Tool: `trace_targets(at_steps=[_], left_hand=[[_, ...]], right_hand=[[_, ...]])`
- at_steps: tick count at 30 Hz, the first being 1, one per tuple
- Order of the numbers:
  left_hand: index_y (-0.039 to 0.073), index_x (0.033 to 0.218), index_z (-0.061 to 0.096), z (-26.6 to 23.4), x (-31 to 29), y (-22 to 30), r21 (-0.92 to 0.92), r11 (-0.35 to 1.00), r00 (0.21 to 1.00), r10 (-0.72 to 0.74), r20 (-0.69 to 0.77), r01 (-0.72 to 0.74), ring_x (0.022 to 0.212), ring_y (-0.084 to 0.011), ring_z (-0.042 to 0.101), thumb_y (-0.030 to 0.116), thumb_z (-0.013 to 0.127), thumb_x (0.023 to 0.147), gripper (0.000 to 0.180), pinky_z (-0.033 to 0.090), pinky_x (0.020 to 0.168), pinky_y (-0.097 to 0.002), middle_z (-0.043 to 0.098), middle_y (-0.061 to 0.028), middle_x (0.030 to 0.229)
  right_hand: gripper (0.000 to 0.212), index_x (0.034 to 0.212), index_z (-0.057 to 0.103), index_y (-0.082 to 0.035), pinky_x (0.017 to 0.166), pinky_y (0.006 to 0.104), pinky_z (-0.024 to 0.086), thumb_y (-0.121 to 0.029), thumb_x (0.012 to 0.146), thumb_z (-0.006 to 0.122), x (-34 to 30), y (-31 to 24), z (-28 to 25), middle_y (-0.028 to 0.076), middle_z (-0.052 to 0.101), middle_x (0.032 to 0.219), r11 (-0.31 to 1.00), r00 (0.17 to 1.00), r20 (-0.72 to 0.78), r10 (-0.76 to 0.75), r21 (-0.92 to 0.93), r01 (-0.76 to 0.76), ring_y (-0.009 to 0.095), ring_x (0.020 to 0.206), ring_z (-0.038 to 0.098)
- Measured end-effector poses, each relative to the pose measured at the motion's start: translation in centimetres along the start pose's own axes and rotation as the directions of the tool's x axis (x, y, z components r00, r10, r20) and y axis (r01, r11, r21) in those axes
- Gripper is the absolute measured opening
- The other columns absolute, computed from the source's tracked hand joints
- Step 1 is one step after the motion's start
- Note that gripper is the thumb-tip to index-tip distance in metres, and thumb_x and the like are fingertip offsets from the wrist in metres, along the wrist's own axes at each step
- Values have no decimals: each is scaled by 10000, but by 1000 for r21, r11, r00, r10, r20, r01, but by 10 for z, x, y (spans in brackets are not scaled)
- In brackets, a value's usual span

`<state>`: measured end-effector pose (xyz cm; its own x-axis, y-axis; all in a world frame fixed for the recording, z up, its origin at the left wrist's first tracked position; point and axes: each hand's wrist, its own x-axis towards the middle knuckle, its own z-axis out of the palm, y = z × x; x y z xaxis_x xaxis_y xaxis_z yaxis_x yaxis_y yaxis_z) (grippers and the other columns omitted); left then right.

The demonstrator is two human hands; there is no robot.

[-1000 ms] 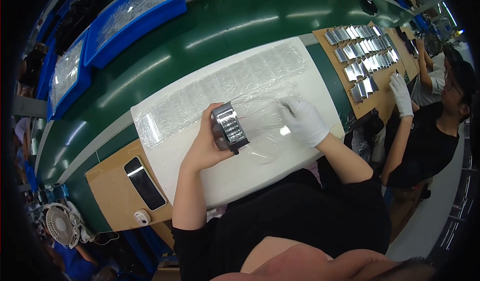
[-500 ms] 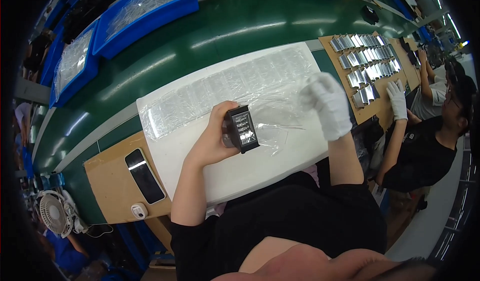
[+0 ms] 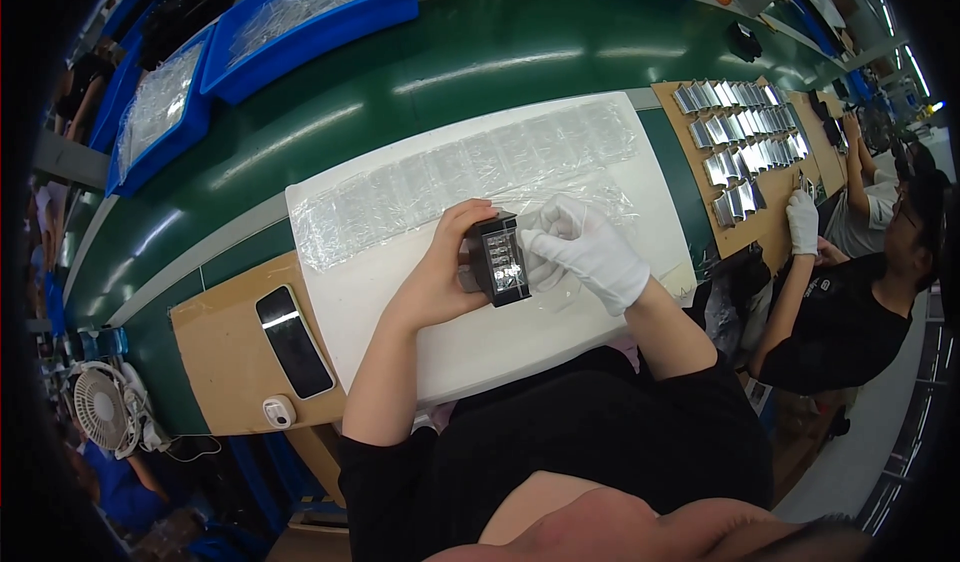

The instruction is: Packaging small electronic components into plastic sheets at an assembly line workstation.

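My bare left hand (image 3: 445,267) grips a black rectangular lamp housing (image 3: 492,260) by its left side, above the white pad. A column of shiny reflector cells shows in the housing's open face. Close against its right edge is my right hand (image 3: 590,252), in a white glove, with thumb and fingers pinched together. A see-through plastic piece (image 3: 545,270) shows at those fingertips; its outline is hard to make out. Behind both hands, a row of clear plastic pieces (image 3: 450,177) under crinkled film lies along the far part of the white pad (image 3: 440,357).
Blue trays (image 3: 310,42) of clear parts stand at the far left. A phone (image 3: 295,342) and a small white case (image 3: 279,411) lie on cardboard at left, near a fan (image 3: 100,412). Rows of shiny metal parts (image 3: 740,127) cover cardboard at right, beside a co-worker's gloved hand (image 3: 802,222).
My right hand has moved left from over the film to the housing's right edge, its fingers now pinched. My left hand still holds the housing, turned slightly.
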<state>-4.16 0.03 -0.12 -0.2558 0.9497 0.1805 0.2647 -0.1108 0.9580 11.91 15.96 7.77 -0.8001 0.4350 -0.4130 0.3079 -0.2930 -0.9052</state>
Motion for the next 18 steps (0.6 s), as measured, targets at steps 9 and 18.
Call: trace_targets(at_steps=[9, 18], left_hand=[[177, 1435, 396, 3, 1, 1, 22, 999, 999, 32, -18, -31, 1341, -392, 447, -64, 850, 609, 972, 547, 1026, -490, 318, -127, 1509], [160, 1465, 372, 28, -6, 15, 287, 957, 971, 112, -211, -48, 1332, -385, 458, -44, 818, 667, 937, 525, 1025, -431, 277, -170, 1515]], right_hand=[[93, 956, 583, -48, 545, 266, 548, -103, 963, 657, -3, -2, 4, 91, 684, 807, 999, 1000, 22, 15, -45, -14, 167, 629, 667], [371, 997, 661, -13, 581, 360, 534, -373, 908, 678, -21, -4, 37, 125, 703, 794, 407, 919, -35, -393, -903, 140, 292, 609, 679]])
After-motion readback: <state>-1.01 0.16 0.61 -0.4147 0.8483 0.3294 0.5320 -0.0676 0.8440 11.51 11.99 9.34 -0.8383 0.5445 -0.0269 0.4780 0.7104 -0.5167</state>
